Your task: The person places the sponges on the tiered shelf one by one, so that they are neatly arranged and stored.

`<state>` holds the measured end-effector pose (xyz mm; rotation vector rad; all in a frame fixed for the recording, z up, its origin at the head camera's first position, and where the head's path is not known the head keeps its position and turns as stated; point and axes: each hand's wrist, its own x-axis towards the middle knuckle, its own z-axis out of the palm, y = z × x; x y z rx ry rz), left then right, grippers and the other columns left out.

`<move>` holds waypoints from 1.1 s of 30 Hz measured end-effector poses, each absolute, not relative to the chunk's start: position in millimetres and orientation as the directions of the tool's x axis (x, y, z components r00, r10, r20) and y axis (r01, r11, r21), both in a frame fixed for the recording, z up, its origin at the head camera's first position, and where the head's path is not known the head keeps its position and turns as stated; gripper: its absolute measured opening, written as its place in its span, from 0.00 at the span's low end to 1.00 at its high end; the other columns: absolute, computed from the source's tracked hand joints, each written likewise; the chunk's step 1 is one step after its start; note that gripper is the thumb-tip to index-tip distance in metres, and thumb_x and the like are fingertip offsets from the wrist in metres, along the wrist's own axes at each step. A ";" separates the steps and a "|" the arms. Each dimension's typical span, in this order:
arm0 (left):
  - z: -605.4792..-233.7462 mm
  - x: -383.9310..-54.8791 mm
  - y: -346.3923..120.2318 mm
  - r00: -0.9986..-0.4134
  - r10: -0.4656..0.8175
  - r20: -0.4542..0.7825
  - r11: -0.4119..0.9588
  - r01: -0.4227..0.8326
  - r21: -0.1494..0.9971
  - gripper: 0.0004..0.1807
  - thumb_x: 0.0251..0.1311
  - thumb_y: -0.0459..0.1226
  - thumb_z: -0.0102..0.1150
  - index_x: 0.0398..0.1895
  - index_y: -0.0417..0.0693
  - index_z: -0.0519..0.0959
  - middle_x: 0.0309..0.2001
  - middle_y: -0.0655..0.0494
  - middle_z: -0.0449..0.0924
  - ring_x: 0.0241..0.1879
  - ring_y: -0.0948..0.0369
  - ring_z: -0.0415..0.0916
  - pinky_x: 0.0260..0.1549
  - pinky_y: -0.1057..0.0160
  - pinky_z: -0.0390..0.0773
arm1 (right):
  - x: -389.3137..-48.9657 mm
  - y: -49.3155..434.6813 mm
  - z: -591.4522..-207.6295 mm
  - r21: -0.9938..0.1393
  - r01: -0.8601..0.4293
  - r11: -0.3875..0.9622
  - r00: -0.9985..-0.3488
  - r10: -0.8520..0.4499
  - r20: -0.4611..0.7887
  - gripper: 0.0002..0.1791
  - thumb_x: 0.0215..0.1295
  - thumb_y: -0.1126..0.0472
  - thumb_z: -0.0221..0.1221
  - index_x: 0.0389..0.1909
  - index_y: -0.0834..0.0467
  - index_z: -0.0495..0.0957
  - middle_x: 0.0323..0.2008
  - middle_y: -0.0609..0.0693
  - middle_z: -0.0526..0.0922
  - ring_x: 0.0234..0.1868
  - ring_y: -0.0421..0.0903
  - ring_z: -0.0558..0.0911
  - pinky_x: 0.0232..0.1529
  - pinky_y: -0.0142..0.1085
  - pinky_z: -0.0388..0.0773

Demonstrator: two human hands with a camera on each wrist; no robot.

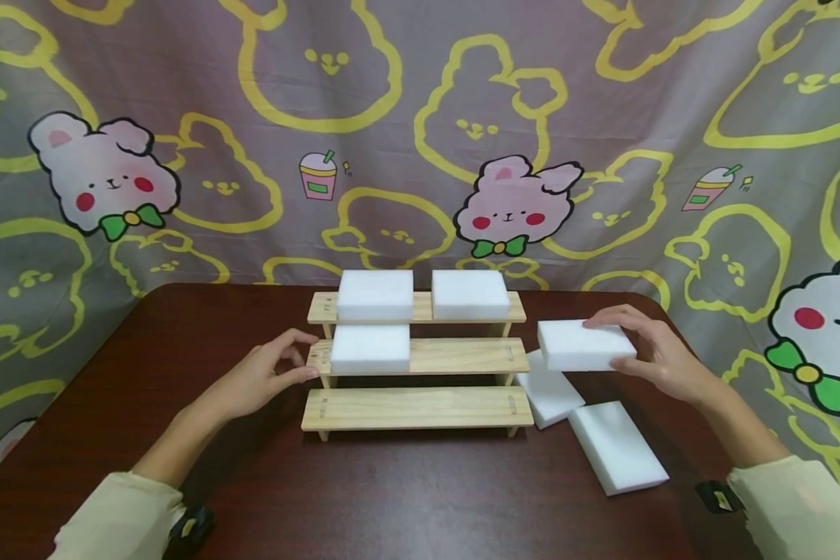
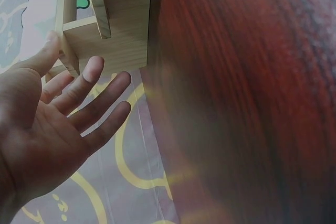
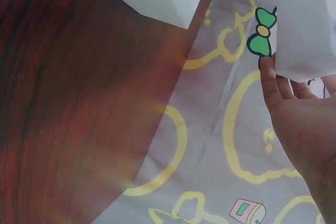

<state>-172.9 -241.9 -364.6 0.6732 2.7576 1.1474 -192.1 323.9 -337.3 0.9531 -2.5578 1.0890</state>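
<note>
White block (image 1: 574, 346) pinched in the right hand (image 1: 661, 354), at three o'clock of the wooden rack (image 1: 416, 408); left hand (image 1: 262, 377) loosely spread at nine, well apart; apparently mid-placement; next likely calls for a level carry toward nine.

White, plain white, on every block (image 1: 376, 295)! Pale yellowish grain runs along the rack (image 1: 417, 408), mid-frame, and below it glows a dark red-brown desk (image 1: 420, 490), streaked almost black. Up top, a greyish-mauve curtain (image 1: 374, 159) looped in thick yellow outlines (image 1: 394, 68), with pale rabbits (image 1: 507, 204) showing red cheeks (image 1: 534, 219) and yellow-knotted green bows (image 1: 133, 220), plus pink cups (image 1: 318, 179) with green straws (image 1: 329, 157). Cream sleeves (image 1: 122, 517), lower corners!
</note>
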 end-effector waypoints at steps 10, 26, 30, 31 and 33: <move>-365.4 -172.9 -242.1 -0.902 0.422 0.091 0.623 0.362 0.693 0.24 0.72 0.38 0.64 0.65 0.37 0.70 0.32 0.52 0.84 0.29 0.61 0.72 0.33 0.62 0.71 | -188.7 320.9 -331.6 -0.597 -0.646 0.476 -0.756 -0.508 0.413 0.27 0.50 0.74 0.64 0.55 0.62 0.82 0.54 0.42 0.78 0.51 0.39 0.73 0.40 0.29 0.74; -364.5 -172.7 -241.2 -0.904 0.419 0.089 0.624 0.358 0.695 0.24 0.72 0.38 0.63 0.65 0.37 0.70 0.32 0.52 0.83 0.29 0.61 0.72 0.32 0.63 0.71 | -185.4 314.7 -327.6 -0.621 -0.637 0.457 -0.757 -0.521 0.393 0.28 0.48 0.75 0.65 0.55 0.61 0.82 0.56 0.42 0.76 0.51 0.40 0.74 0.39 0.29 0.77; -364.3 -172.8 -241.1 -0.903 0.419 0.090 0.626 0.360 0.692 0.24 0.72 0.38 0.64 0.65 0.37 0.70 0.32 0.52 0.84 0.29 0.61 0.72 0.32 0.63 0.71 | -185.0 312.7 -326.8 -0.634 -0.623 0.458 -0.765 -0.524 0.374 0.28 0.48 0.74 0.66 0.55 0.60 0.82 0.56 0.42 0.76 0.51 0.41 0.74 0.39 0.30 0.78; -364.3 -172.9 -241.0 -0.904 0.419 0.092 0.627 0.360 0.691 0.24 0.72 0.38 0.64 0.65 0.37 0.70 0.32 0.52 0.84 0.29 0.61 0.72 0.32 0.63 0.71 | -184.9 312.1 -326.7 -0.635 -0.623 0.457 -0.765 -0.526 0.372 0.28 0.48 0.74 0.66 0.55 0.60 0.82 0.56 0.42 0.75 0.51 0.40 0.74 0.39 0.30 0.78; -364.5 -172.9 -241.0 -0.905 0.415 0.093 0.631 0.360 0.687 0.24 0.71 0.37 0.64 0.64 0.37 0.70 0.32 0.51 0.84 0.29 0.61 0.73 0.32 0.63 0.72 | -184.9 310.6 -326.6 -0.642 -0.625 0.444 -0.760 -0.535 0.370 0.28 0.50 0.75 0.66 0.56 0.61 0.82 0.57 0.43 0.75 0.51 0.41 0.74 0.40 0.30 0.78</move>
